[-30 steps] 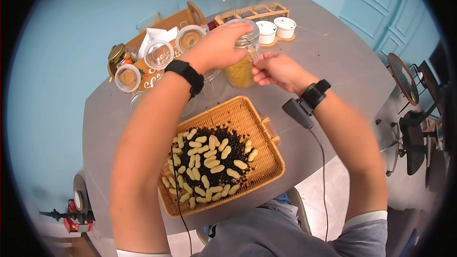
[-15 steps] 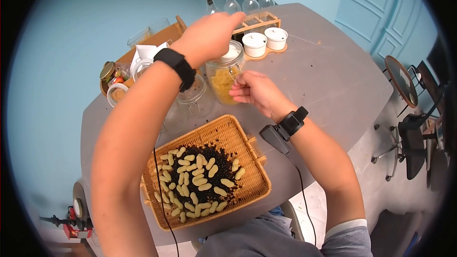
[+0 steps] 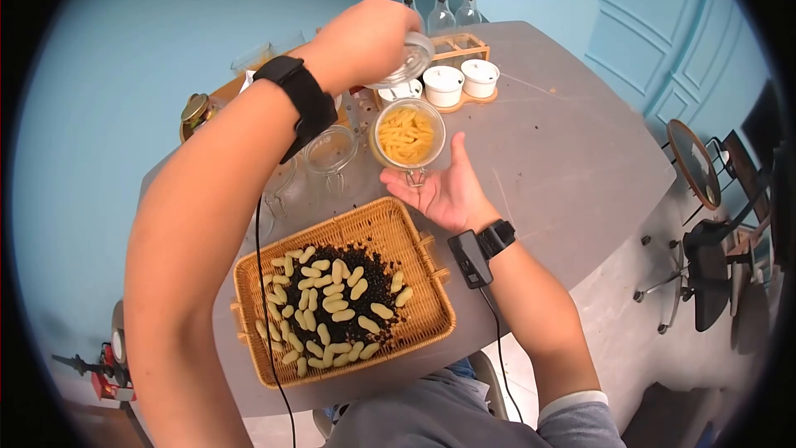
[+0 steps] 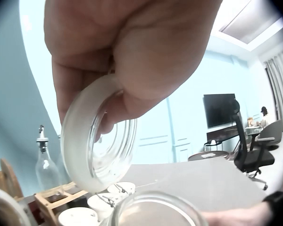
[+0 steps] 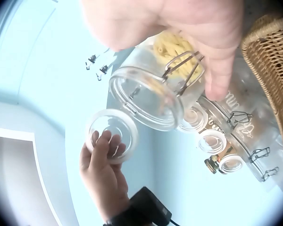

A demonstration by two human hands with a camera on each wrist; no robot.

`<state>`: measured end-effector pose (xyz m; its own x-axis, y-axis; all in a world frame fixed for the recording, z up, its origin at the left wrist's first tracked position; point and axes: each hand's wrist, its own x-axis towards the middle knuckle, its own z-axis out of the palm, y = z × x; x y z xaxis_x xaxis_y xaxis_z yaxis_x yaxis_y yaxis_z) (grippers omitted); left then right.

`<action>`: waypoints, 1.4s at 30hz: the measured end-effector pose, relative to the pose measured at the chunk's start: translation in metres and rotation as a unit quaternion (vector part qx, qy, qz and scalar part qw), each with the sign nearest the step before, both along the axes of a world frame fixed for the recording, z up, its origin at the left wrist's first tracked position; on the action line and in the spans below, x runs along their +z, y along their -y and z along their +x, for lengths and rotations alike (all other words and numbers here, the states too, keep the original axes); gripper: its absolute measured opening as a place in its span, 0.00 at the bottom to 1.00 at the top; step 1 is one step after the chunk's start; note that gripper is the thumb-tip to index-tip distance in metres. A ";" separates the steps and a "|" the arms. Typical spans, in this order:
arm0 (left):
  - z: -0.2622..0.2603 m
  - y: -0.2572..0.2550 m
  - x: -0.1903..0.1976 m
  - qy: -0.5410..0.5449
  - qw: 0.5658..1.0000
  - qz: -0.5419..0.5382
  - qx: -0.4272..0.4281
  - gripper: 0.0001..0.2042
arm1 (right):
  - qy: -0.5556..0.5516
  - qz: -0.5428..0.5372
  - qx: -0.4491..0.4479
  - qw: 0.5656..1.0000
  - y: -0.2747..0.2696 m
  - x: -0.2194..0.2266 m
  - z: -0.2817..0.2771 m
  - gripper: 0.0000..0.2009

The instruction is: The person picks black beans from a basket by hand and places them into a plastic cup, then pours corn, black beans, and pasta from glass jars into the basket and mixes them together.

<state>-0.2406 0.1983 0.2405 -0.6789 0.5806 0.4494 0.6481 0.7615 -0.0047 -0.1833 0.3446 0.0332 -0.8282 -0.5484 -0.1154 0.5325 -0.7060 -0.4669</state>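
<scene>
My left hand (image 3: 363, 40) grips the clear glass lid (image 3: 412, 60) by its edge, tilted above and behind a glass jar (image 3: 378, 139). Yellow tube pasta (image 3: 406, 136) fills part of this jar, whose mouth is uncovered. In the left wrist view, thumb and fingers hold the lid (image 4: 75, 141) on edge over the jar's rim. Palm up, my right hand (image 3: 448, 199) lies against the jar's near side, thumb spread and fingers extended by the wire clasp (image 3: 415, 177). The right wrist view shows the clasp (image 5: 183, 70) hanging loose beside the fingers.
A wicker basket (image 3: 419, 253) of black beans (image 3: 369, 270) and peanuts (image 3: 336, 306) stands at the front. More open glass jars (image 3: 330, 153) are left of the pasta jar. White lidded pots (image 3: 443, 87) and glass oil bottles (image 3: 441, 17) stand behind.
The lid has come off the jar and moved up and back in my left hand. My right hand has gone from pinching at the clasp to palm up. The jar's mouth now tips toward me.
</scene>
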 end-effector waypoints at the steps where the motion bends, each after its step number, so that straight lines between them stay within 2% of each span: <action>1: 0.013 0.001 0.004 -0.002 1.000 0.003 -0.029 0.14 | -0.001 0.003 0.003 1.000 -0.002 0.002 0.003 0.59; 4: 0.045 0.014 0.025 -0.018 0.998 0.037 -0.051 0.14 | -0.022 0.041 0.008 0.999 -0.007 0.017 0.015 0.59; 5: 0.054 0.023 0.030 -0.033 0.995 0.062 -0.067 0.14 | -0.031 0.017 0.011 0.999 -0.009 0.021 0.019 0.57; 7: 0.072 0.039 0.033 -0.016 0.995 0.090 -0.046 0.14 | -0.035 -0.003 0.024 0.999 -0.004 0.027 0.030 0.55; 9: 0.096 0.059 0.027 -0.016 0.981 0.122 -0.150 0.14 | -0.085 -0.003 -0.088 0.992 0.009 0.032 0.047 0.51; 10: 0.111 0.067 0.021 0.056 0.981 0.149 -0.109 0.14 | -0.080 -0.041 -0.141 0.986 0.017 0.026 0.046 0.47; 11: 0.120 0.079 0.016 0.054 0.982 0.153 -0.100 0.14 | -0.080 -0.039 -0.131 0.987 0.022 0.028 0.052 0.47; 13: 0.137 0.106 -0.003 0.009 0.987 0.125 -0.096 0.14 | -0.093 0.032 -0.155 0.983 0.024 0.032 0.069 0.42; 14: 0.146 0.118 -0.013 0.023 0.988 0.130 -0.082 0.14 | -0.077 0.010 -0.133 0.988 0.024 0.031 0.072 0.37; 15: 0.154 0.128 -0.022 0.023 0.988 0.136 -0.076 0.14 | -0.077 0.015 -0.126 0.989 0.026 0.030 0.076 0.37; 17: 0.166 0.147 -0.041 0.058 0.993 0.103 -0.009 0.14 | -0.100 0.091 -0.181 0.974 0.034 0.034 0.086 0.35; 22: 0.180 0.181 -0.081 0.112 0.990 0.075 0.029 0.14 | -0.131 0.161 -0.195 0.959 0.044 0.027 0.094 0.32; 24: 0.185 0.186 -0.094 0.174 0.982 0.056 0.052 0.15 | -0.150 0.181 -0.199 0.951 0.046 0.021 0.095 0.31; 27: 0.187 0.196 -0.114 0.174 0.983 0.043 0.048 0.15 | -0.174 0.214 -0.227 0.934 0.050 0.015 0.095 0.30; 29: 0.186 0.199 -0.126 0.189 0.979 0.049 0.054 0.16 | -0.225 0.273 -0.254 0.900 0.055 0.016 0.101 0.28; 30: 0.186 0.201 -0.130 0.206 0.976 0.050 0.056 0.16 | -0.228 0.275 -0.250 0.900 0.056 0.016 0.101 0.28; 32: 0.186 0.203 -0.136 0.214 0.974 0.047 0.065 0.16 | -0.237 0.262 -0.257 0.899 0.057 0.017 0.102 0.37; 33: 0.187 0.204 -0.138 0.223 0.972 0.040 0.071 0.16 | -0.238 0.263 -0.254 0.899 0.059 0.017 0.105 0.37; 35: 0.189 0.207 -0.141 0.215 0.973 0.062 0.054 0.14 | -0.214 0.299 -0.312 0.876 0.065 0.019 0.110 0.45; 36: 0.190 0.208 -0.142 0.206 0.974 0.082 0.036 0.11 | -0.214 0.300 -0.311 0.876 0.064 0.019 0.110 0.45; 38: 0.190 0.210 -0.144 0.187 0.978 0.091 0.023 0.11 | -0.270 0.334 -0.337 0.838 0.064 0.020 0.108 0.50; 40: 0.190 0.212 -0.145 0.169 0.981 0.099 0.009 0.11 | -0.298 0.336 -0.336 0.828 0.066 0.029 0.113 0.51; 42: 0.189 0.213 -0.142 0.158 0.982 0.092 0.035 0.14 | -0.325 0.338 -0.337 0.817 0.067 0.039 0.117 0.51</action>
